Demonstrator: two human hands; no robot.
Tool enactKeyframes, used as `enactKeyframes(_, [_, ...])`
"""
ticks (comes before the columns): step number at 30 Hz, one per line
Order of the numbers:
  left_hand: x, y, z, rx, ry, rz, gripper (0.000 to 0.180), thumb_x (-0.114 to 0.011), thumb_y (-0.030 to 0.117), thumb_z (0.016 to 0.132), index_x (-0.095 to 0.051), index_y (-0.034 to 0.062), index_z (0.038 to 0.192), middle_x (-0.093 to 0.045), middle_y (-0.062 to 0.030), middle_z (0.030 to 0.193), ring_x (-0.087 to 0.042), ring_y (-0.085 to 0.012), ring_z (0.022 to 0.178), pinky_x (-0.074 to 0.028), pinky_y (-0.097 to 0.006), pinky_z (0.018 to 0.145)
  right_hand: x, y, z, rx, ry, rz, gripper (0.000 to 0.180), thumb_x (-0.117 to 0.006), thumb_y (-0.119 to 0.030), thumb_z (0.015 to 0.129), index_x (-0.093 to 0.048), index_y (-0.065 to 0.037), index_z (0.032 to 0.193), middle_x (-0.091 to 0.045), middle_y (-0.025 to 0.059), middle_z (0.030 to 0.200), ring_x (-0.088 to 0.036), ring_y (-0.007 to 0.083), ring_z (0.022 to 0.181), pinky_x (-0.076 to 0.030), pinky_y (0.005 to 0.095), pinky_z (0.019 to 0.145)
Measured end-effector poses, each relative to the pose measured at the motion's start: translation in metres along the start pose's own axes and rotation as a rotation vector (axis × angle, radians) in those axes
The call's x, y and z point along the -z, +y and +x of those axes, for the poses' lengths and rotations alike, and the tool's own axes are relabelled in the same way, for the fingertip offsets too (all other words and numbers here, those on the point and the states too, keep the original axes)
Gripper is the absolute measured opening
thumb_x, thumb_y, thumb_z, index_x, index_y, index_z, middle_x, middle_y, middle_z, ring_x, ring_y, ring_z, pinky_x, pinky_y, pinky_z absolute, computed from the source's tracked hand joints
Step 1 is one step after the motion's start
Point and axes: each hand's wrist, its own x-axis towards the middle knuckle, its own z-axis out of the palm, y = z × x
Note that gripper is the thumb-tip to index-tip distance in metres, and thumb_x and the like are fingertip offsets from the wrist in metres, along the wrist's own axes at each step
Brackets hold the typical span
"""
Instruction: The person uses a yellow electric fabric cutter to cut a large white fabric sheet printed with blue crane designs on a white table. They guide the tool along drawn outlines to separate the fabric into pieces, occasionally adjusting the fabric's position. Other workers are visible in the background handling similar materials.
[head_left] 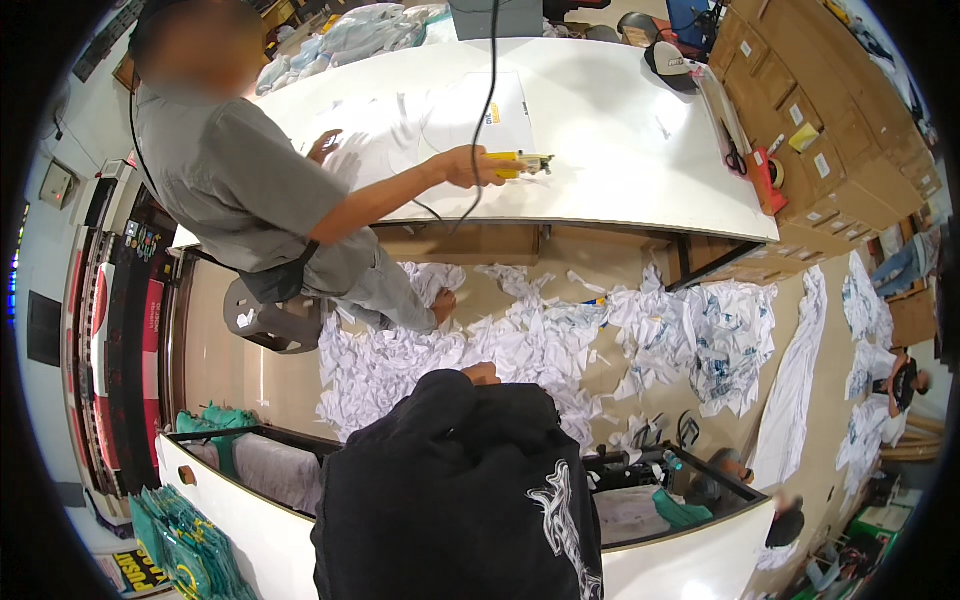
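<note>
Neither my left hand nor my right hand can be made out. My black top [450,480] with a white print fills the lower middle. Just beyond its edge a small patch of skin [482,373] shows; whether it is a hand or a foot I cannot tell. Across from me a person in grey [250,170] stands at a white table [620,130]. One of that person's hands [460,167] holds a yellow handheld power tool [520,164]. The other hand [325,146] is over white sheet material [375,130] on the table.
White cloth scraps [480,335] cover much of the floor between the tables. A black cable [493,70] hangs down past the tool. Scissors [734,152] and a cap [668,64] lie at the table's right. Cardboard boxes [800,110] are stacked there. A dark stool [262,318] stands behind the person.
</note>
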Motion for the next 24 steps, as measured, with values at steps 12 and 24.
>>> enactKeyframes(12, [0.0,-0.013,0.022,-0.005,-0.039,0.015,0.061,-0.065,0.041,0.085,-0.07,-0.0082,0.12,-0.069,-0.0347,0.122,-0.069,-0.045,0.118,-0.056,-0.051,0.094,-0.018,0.0,0.004,0.007,-0.003,-0.021,0.061,-0.075,-0.04,0.092,-0.049,-0.003,0.133,-0.062,0.015,0.091,-0.061,0.0249,0.063,-0.056,0.033,0.056])
enactKeyframes(24, [-0.007,-0.02,0.019,-0.005,0.004,-0.059,0.06,-0.064,0.041,0.085,-0.07,-0.0084,0.119,-0.069,-0.0347,0.122,-0.068,-0.0453,0.118,-0.055,-0.051,0.095,-0.035,-0.004,0.009,0.002,-0.048,-0.06,0.06,-0.075,-0.041,0.092,-0.05,-0.003,0.132,-0.062,0.0149,0.091,-0.061,0.0248,0.062,-0.056,0.0329,0.055])
